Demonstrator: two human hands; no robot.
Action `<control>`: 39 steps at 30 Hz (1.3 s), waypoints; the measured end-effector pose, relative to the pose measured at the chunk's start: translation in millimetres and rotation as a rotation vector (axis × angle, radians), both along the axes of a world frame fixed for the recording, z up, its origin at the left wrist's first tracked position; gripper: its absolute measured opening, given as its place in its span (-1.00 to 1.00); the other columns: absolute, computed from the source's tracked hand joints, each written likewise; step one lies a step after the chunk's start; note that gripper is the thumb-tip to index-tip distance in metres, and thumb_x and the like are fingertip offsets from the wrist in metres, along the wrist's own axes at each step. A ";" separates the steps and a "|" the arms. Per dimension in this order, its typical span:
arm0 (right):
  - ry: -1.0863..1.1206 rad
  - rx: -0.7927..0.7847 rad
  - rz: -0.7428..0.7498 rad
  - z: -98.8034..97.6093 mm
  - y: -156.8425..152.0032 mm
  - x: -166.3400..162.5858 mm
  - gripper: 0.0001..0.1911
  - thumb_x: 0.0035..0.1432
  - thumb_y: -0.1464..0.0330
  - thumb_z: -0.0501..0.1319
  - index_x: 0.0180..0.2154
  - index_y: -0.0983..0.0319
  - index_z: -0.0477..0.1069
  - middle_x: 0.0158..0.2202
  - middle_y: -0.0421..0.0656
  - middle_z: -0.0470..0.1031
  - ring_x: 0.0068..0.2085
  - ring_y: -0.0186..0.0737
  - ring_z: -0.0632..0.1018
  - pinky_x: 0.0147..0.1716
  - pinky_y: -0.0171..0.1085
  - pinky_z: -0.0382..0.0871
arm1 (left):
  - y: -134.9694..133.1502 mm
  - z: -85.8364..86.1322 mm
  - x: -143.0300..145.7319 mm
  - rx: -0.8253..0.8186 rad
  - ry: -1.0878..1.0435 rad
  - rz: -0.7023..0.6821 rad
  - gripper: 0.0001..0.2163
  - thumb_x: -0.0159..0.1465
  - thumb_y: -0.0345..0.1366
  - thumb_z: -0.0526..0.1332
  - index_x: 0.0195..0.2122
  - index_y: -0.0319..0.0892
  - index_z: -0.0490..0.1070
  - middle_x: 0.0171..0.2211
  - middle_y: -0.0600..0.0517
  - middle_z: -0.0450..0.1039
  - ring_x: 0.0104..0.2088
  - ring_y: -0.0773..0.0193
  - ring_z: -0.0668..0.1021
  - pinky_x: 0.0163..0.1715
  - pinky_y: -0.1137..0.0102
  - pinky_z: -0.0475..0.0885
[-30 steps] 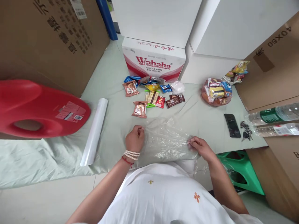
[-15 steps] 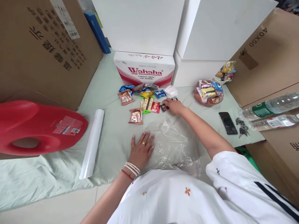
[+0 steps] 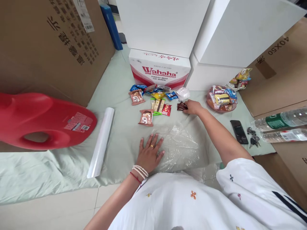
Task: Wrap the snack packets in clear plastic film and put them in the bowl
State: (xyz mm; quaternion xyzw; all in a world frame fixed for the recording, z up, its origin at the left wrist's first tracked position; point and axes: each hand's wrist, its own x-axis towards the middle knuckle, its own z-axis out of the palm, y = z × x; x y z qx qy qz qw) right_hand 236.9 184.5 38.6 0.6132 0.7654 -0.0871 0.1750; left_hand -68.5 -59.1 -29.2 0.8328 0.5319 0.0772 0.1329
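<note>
A clear plastic bag (image 3: 182, 147) lies crumpled on the pale green cloth (image 3: 120, 95) in front of me. My left hand (image 3: 150, 154) rests flat on its left edge, fingers spread. My right hand (image 3: 193, 107) reaches forward and is closed on a dark brown snack packet (image 3: 181, 106). To its left lie several small snack packets (image 3: 155, 99), among them a brown one (image 3: 145, 117) and a red one (image 3: 166, 109). A crumpled white wrapper (image 3: 183, 93) sits just behind my right hand.
A white roll (image 3: 101, 141) lies at the left beside a red plastic jug (image 3: 40, 121). A Wahaha carton (image 3: 159, 70) and white boxes stand at the back. A snack-filled plate (image 3: 222, 98), phone (image 3: 238, 131), keys (image 3: 253, 139) and water bottles (image 3: 280, 119) are at the right.
A second ago both hands held the bag's edges. My left hand now lies flat on it. My right hand reached to the snacks and closed on the brown packet.
</note>
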 end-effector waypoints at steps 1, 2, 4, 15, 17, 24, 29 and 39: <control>-0.019 0.011 -0.031 5.7 -3.9 -0.1 -0.53 0.19 0.13 0.29 0.02 0.30 0.49 0.02 0.12 0.54 -0.06 0.07 0.57 -0.20 -0.21 0.37 | -0.5 -0.7 0.2 0.003 -0.005 0.002 -0.46 0.46 -0.05 0.01 0.44 -0.01 0.16 0.50 -0.08 -0.01 0.49 -0.10 0.08 0.40 -0.27 -0.17; -0.016 0.038 -0.064 14.2 -9.4 0.0 -0.55 0.19 0.12 0.28 -0.03 0.31 0.51 -0.03 0.12 0.56 -0.09 0.06 0.58 -0.23 -0.21 0.36 | -1.0 -1.3 0.6 0.006 -0.009 0.004 -0.45 0.46 -0.04 0.01 0.44 0.00 0.15 0.50 -0.08 -0.01 0.49 -0.09 0.08 0.41 -0.27 -0.19; 0.071 0.131 -0.129 37.5 -26.7 -1.6 -0.57 0.20 0.11 0.26 -0.08 0.32 0.52 -0.10 0.10 0.58 -0.14 0.03 0.58 -0.25 -0.22 0.34 | -1.9 -1.9 2.1 0.014 -0.013 0.008 -0.45 0.46 -0.03 0.02 0.45 0.02 0.15 0.50 -0.09 -0.01 0.49 -0.09 0.08 0.41 -0.27 -0.22; 0.739 -0.168 0.282 21.8 -179.2 -34.2 -0.67 -0.04 0.30 0.40 -0.17 0.23 0.54 0.22 0.07 0.45 0.23 0.17 0.41 0.19 -0.03 0.29 | -5.6 -1.9 7.6 0.016 0.041 0.061 -0.34 0.43 0.03 0.04 0.48 -0.14 0.04 0.51 -0.26 -0.15 0.47 -0.14 0.13 0.36 -0.37 -0.32; 0.627 -0.113 0.100 6.8 -185.0 -0.3 -0.68 -0.02 0.29 0.37 -0.18 0.24 0.52 0.11 0.09 0.52 0.14 0.15 0.47 0.12 -0.06 0.33 | -7.8 -3.4 6.7 0.011 0.045 0.082 -0.32 0.43 0.03 0.02 0.49 -0.16 0.00 0.50 -0.25 -0.14 0.47 -0.12 0.12 0.35 -0.38 -0.37; 0.613 0.059 -0.235 17.8 -194.0 54.5 -0.55 0.13 0.19 0.28 0.03 0.22 0.46 0.09 0.06 0.54 0.08 0.11 0.54 0.10 -0.01 0.38 | -7.7 -1.4 6.3 -0.007 0.036 0.095 -0.39 0.45 0.01 -0.03 0.47 -0.10 0.08 0.50 -0.25 -0.07 0.47 -0.17 0.13 0.31 -0.45 -0.30; 0.812 -0.177 0.285 4.4 -196.9 -6.3 -0.59 -0.01 0.24 0.43 -0.11 0.23 0.53 0.42 0.07 0.21 0.46 0.16 0.14 0.41 0.07 0.05 | -7.1 -1.9 5.9 0.003 0.040 0.127 -0.42 0.48 -0.07 -0.09 0.48 -0.11 0.05 0.48 -0.27 0.01 0.46 -0.13 0.17 0.32 -0.43 -0.28; 0.821 -0.145 -0.090 6.0 -218.3 57.1 -0.56 0.12 0.12 0.36 -0.03 0.22 0.51 0.34 0.08 0.33 0.31 0.22 0.39 0.29 0.12 0.26 | -13.4 -5.7 2.1 -0.011 -0.013 0.206 -0.35 0.45 -0.03 -0.05 0.48 -0.24 0.01 0.46 -0.35 0.01 0.46 -0.13 0.16 0.35 -0.38 -0.32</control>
